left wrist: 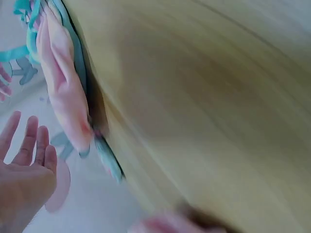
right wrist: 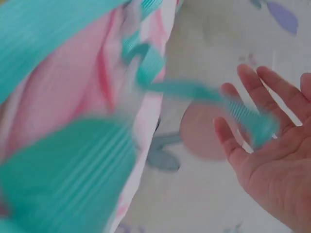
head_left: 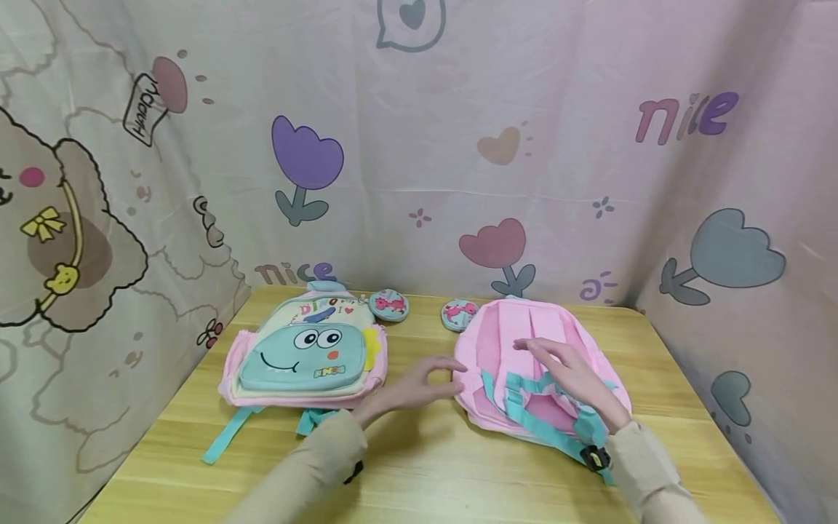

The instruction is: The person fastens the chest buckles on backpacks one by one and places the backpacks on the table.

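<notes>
A pink backpack (head_left: 533,320) lies on the right of the table with its back panel and teal straps (head_left: 533,418) facing up. Over its straps hovers my right hand (head_left: 576,375), fingers loosely extended. In the right wrist view a loose teal strap end (right wrist: 255,124) overlaps the spread fingers of that hand (right wrist: 272,141). Beside the backpack's left edge is my left hand (head_left: 419,382), fingers relaxed and holding nothing. The left wrist view shows its fingers (left wrist: 31,138) spread, apart from the pink side of the backpack (left wrist: 63,82).
A second backpack (head_left: 308,356), with a smiling blue face, lies face up on the left of the wooden table (head_left: 452,473). Round teal tags (head_left: 389,305) sit near both bags' tops. A black buckle (head_left: 596,457) hangs by my right wrist. Printed curtain (head_left: 419,145) surrounds the table.
</notes>
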Tool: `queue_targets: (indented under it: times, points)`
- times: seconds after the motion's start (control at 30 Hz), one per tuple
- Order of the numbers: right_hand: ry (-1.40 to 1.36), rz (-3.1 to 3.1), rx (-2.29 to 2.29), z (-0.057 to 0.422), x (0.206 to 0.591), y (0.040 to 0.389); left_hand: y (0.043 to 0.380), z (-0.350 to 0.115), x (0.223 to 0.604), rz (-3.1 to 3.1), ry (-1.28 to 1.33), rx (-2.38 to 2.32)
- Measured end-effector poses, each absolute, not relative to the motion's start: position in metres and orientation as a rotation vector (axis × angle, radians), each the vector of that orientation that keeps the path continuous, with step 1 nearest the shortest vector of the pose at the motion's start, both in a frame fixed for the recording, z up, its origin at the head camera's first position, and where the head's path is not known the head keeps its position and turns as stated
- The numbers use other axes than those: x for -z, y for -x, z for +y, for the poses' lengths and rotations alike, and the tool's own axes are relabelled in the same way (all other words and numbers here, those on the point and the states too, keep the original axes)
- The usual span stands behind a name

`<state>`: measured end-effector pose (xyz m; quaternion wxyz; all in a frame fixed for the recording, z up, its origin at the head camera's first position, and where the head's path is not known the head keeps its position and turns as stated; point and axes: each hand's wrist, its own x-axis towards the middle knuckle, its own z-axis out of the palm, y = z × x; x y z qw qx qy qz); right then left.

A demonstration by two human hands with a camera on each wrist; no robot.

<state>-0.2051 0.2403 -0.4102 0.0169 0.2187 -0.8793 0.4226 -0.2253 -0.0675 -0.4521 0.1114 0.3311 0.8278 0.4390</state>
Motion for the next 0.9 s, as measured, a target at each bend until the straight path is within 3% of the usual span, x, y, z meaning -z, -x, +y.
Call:
queue_targets:
  times: [0.53, 0.9]
  points:
    - [-0.817, -2.785, -1.252, 0.139, 0.421, 0.217, 0.218, -0.212, 0.435, 2.766, -0.822, -1.209]
    - [-0.984, -2.782, -1.411, 0.081, 0.439, 0.224, 0.216, -0.273, 0.435, 2.923, -0.57, -1.172]
